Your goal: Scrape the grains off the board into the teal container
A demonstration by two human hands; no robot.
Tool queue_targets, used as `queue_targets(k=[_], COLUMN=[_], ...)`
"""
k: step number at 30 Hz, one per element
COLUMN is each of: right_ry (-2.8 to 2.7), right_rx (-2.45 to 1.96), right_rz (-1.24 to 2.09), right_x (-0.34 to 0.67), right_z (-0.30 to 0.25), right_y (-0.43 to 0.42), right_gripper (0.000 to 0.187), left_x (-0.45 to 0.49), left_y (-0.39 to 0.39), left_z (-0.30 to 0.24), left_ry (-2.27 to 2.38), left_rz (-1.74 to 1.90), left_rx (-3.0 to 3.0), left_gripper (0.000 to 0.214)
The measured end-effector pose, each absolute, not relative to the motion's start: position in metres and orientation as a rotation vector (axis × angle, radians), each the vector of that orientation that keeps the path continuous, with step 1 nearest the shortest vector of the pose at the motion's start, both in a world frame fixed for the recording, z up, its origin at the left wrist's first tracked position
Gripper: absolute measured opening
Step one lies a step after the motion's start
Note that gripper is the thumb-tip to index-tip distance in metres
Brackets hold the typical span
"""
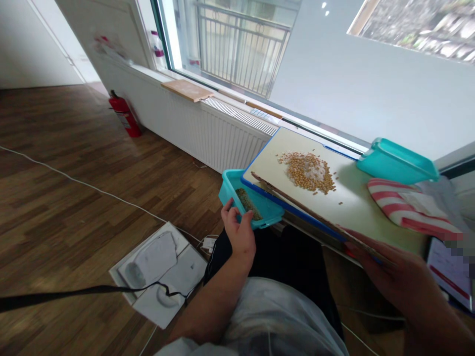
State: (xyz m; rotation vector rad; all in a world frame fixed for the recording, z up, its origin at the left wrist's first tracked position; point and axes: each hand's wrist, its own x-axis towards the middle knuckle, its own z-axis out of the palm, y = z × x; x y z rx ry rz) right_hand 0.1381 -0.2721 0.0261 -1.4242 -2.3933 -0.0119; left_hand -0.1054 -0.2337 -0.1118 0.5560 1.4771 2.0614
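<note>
Left hand [239, 227] is clamping the teal tub [264, 213] by the rim, greenish grains [248, 201] sitting inside. Right hand [389, 269] is gripping the blue-edged tray [356, 202], tan beans [308, 171] lying on it

Head-worn camera looks forward and down, tilted, close over the left hand [239, 231] gripping the teal tub [227, 190], centre frame; window [241, 44] along top.
</note>
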Motion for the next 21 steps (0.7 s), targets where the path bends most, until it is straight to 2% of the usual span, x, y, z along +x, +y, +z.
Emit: queue_targets(k=[6, 12, 18, 21], right_ry=[-2.403, -2.377, -2.427, -2.428], right_rx=[-1.464, -1.472, -1.423, -1.453], right_rz=[0.078, -0.101, 0.003, -0.030], right_x=[0.144, 0.149, 0.151, 0.152], right_z=[0.026, 0.024, 0.021, 0.023], right_y=[-0.279, -0.276, -0.283, -0.285], right_gripper=[0.038, 0.037, 0.049, 0.044], left_x=[-0.107, -0.107, -0.107, -0.108], left_y=[-0.232, -0.232, -0.231, -0.231], left_z=[-0.112, -0.112, -0.113, -0.112], left_ry=[1.483, 1.466, 1.452, 1.462], left_rz=[2.058, 2.052, 2.058, 2.046], left_rx=[0.552, 0.530, 0.520, 0.523], left_gripper=[0.015, 0.015, 0.015, 0.015])
